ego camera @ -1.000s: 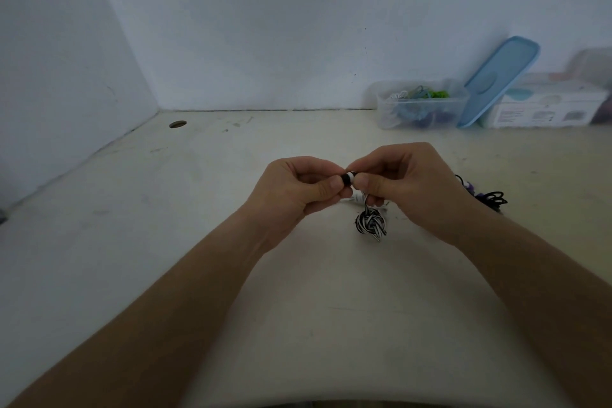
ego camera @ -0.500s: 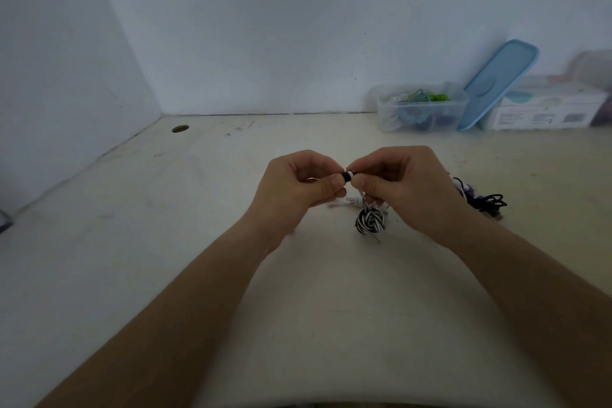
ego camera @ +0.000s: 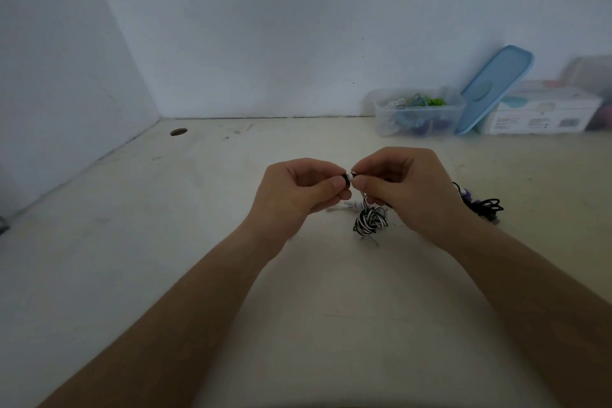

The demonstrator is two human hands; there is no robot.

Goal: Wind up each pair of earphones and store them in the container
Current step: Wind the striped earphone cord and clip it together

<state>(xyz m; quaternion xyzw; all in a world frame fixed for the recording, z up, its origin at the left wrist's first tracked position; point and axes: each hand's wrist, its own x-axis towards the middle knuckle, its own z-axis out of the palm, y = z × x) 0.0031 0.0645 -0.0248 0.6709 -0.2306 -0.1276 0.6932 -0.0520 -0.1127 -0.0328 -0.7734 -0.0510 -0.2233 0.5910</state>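
Note:
My left hand (ego camera: 298, 190) and my right hand (ego camera: 402, 189) meet over the middle of the table and pinch the earbud ends of the black-and-white earphones (ego camera: 370, 221). Their striped cord hangs below my right hand in a tangled bundle, its plug pointing down toward the table. A white earphone piece (ego camera: 344, 206) shows just under my left fingers. A dark purple and black pair of earphones (ego camera: 482, 206) lies on the table right of my right wrist. The clear container (ego camera: 418, 111) stands at the back right with several coloured earphones inside.
The blue lid (ego camera: 493, 88) leans against the wall beside the container. A white box (ego camera: 543, 113) sits further right, with a blurred clear tub behind it. A round cable hole (ego camera: 178, 132) is in the table's far left corner. Walls close the left and back.
Both hands have stayed together at the earbuds and lifted slightly. The striped bundle has barely shifted below the right hand.

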